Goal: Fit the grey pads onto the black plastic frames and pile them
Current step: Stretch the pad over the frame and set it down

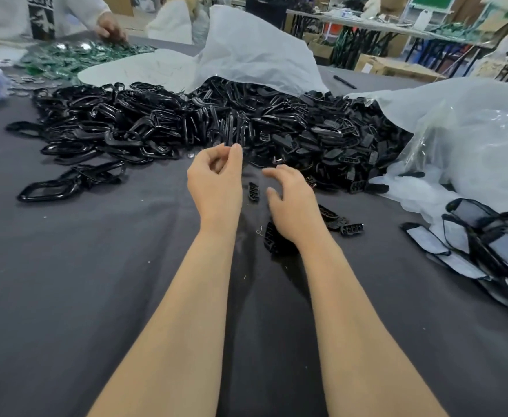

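Two bare hands reach forward over a dark grey cloth-covered table (66, 281), both apparently empty, so the step in hand looks like fetching parts for the next assembly. The left hand (215, 179) is loosely curled, fingertips drawn close together at the near edge of the frames (111, 127), a big black heap spread across the far left and centre; whether it pinches anything I cannot tell. The right hand (291, 203) hovers with fingers spread and bent, holding nothing, over a few small black slotted pieces (253, 191) lying loose on the cloth. More of these pieces (337, 139) spill from an open clear plastic bag (472, 130) at far right. A white bag (246, 46) lies slumped open behind the heap. At near right sits a pile (487, 251) of finished frames with grey pads fitted, overlapping one another. No loose grey pads are clearly visible. Next, one frame likely needs lifting free of the tangled heap. Another person's hand (109, 28) works green parts (75, 55) at far left.
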`<state>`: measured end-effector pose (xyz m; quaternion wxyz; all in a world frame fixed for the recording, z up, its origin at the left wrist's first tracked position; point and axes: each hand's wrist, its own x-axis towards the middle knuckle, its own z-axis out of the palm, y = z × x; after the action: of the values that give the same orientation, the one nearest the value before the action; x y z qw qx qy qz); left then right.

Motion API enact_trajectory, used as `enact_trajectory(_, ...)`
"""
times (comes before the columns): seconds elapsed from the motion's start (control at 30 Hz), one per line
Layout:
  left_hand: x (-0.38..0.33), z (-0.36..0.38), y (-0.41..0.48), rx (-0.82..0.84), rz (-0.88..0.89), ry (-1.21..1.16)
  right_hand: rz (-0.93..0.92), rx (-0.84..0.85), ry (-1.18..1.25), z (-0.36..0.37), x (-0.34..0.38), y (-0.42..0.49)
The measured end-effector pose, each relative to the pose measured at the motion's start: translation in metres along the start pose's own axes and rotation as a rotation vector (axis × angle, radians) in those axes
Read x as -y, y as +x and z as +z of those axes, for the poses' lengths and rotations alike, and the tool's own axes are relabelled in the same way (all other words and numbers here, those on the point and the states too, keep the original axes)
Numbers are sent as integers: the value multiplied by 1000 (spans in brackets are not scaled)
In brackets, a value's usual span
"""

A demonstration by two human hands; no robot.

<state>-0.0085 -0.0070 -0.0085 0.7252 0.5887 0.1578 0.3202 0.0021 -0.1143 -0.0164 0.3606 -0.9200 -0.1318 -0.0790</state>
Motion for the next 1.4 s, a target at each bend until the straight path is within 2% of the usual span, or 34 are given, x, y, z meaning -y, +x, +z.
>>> enact_trajectory(0.1,2,-1,0,-5,-12,40,53,-29,-167,8,6,-2)
enact_trajectory(0.2,4,1,-2,20,-13,82,88,32,-375,15,13,-1)
enact_trajectory(0.4,4,2,-5,43,-6,167,86,6,-342,15,14,1)
enact_trajectory(0.53,2,2,-5,33,-14,161,194,40,-169,7,10,4)
enact_trajectory(0.67,7,1,-1,-16,-81,132,157,-16,46,-8,-3,1)
enact_trajectory(0.87,15,2,-1,71,-128,179,207,-12,572,-23,-7,0)
enact_trajectory(1.1,14,6,-4,186,-141,194,218,-57,620,-23,-6,2)
enact_trajectory(1.23,15,7,-7,202,-143,172,270,-130,812,-22,-1,0)
enact_trajectory(1.3,14,7,-7,205,-144,174,255,-120,901,-23,1,-2)
enact_trajectory(1.4,13,6,-8,223,-137,185,226,-75,886,-25,1,-4)
